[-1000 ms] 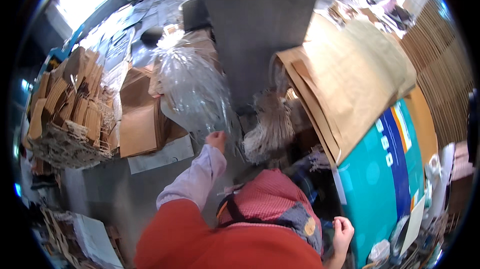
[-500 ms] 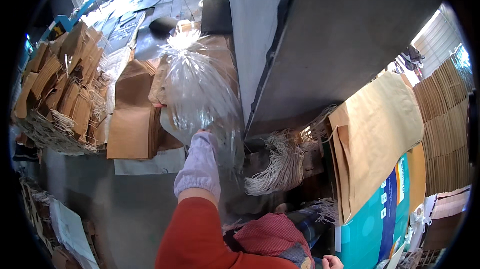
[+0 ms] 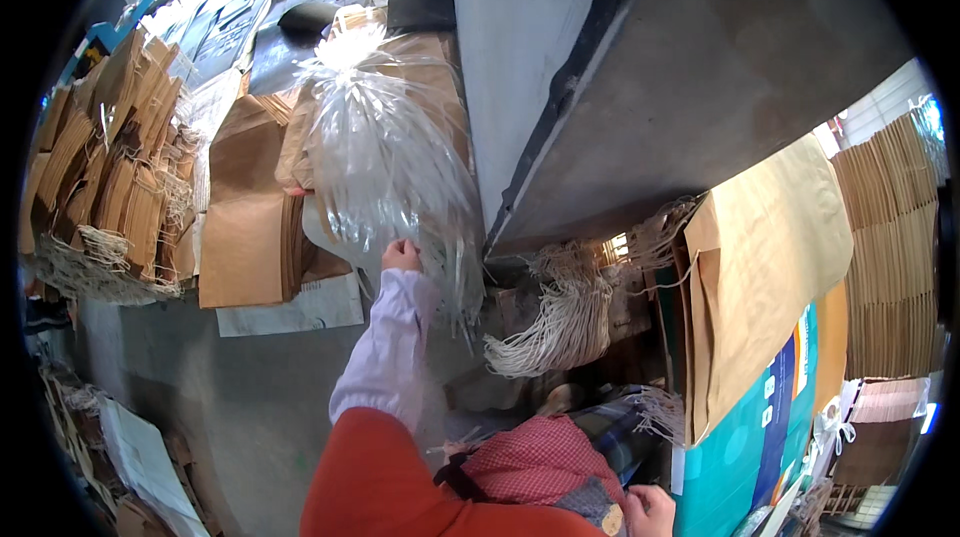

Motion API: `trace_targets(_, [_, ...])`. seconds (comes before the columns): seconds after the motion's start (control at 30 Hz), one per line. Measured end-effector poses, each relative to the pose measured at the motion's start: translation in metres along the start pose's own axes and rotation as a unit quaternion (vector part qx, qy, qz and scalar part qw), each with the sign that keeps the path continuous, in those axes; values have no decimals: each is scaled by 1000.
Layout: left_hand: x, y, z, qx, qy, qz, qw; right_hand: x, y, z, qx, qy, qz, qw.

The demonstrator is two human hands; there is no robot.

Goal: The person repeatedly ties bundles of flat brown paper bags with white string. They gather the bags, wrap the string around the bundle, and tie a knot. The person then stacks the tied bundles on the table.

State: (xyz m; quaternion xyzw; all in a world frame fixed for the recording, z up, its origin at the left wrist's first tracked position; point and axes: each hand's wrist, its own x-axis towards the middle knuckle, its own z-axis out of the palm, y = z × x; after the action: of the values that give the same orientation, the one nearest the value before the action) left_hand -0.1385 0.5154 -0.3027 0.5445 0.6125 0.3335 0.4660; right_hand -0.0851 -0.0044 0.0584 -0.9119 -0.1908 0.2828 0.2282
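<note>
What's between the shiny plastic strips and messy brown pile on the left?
The head view shows mostly a brown paper stack between the plastic strips and the pile.

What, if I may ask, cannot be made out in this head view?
Head view:
1. Whether the left hand grips the clear strips: its curled fingers hide it.
2. Right hand: cut off at the lower edge.
3. Upper part of the teal package: hidden by brown paper.
4. Behind the grey pillar: blocked.

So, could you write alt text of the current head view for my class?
A bare left hand, fingers curled, is at the lower part of a shiny bundle of clear plastic strips, between folded brown paper and a bundle of off-white cords. The right hand is near red checked cloth.
</note>
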Motion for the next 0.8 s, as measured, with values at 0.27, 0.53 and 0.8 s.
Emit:
trace_targets(0.27, [-83,160,-68,-386,-283,-173,861,158,-137,63,23,-167,-388,906])
trace_targets(0.53, [-42,169,-57,-482,-435,-259,715,232,-216,165,224,-262,-254,904])
trace_targets(0.8, [213,106,-102,-363,-302,-121,873,162,-200,85,211,-226,-306,900])
